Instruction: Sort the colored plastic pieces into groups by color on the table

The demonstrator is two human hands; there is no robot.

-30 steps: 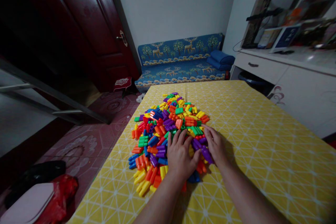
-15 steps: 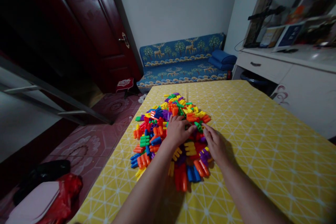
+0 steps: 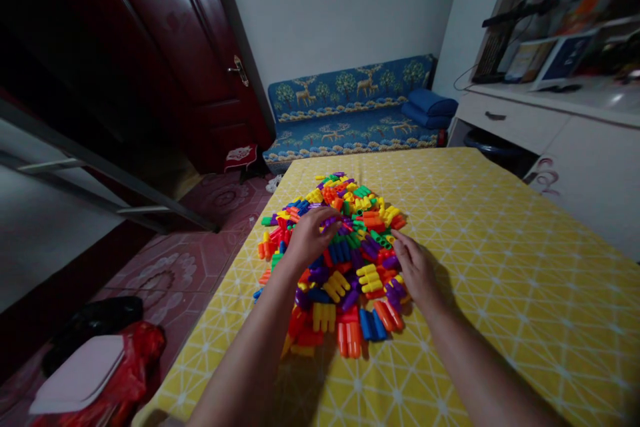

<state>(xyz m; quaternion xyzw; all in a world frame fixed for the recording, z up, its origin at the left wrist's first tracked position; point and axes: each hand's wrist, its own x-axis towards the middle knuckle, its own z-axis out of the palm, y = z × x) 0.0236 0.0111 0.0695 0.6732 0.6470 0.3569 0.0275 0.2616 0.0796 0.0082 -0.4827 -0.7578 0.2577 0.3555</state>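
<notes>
A heap of colourful plastic building pieces (image 3: pixel 340 253), shaped like joined bullet-like tubes, lies on the table. Over the left middle of the heap is my left hand (image 3: pixel 311 233), palm down, fingers curved and thumb apart. Purple plastic shows in the gap between thumb and fingers; it seems to lie in the heap. My right hand (image 3: pixel 416 270) rests at the heap's right edge with fingers stretched out. Its fingertips are beside a green piece (image 3: pixel 383 239); whether they touch it is unclear. A yellow piece (image 3: pixel 369 277) lies between the two forearms, nearer to me.
A yellow patterned cloth (image 3: pixel 500 267) covers the table. Beyond its far edge stands a blue sofa (image 3: pixel 345 117). A white cabinet (image 3: pixel 575 147) is at the right. On the floor at the left are a red bag (image 3: pixel 147 353) and a pale lid-like item (image 3: pixel 83 373).
My left hand has moved left across the heap, uncovering blue, green and purple pieces in the middle. My right hand has stayed by the right edge. The view has shifted slightly.
</notes>
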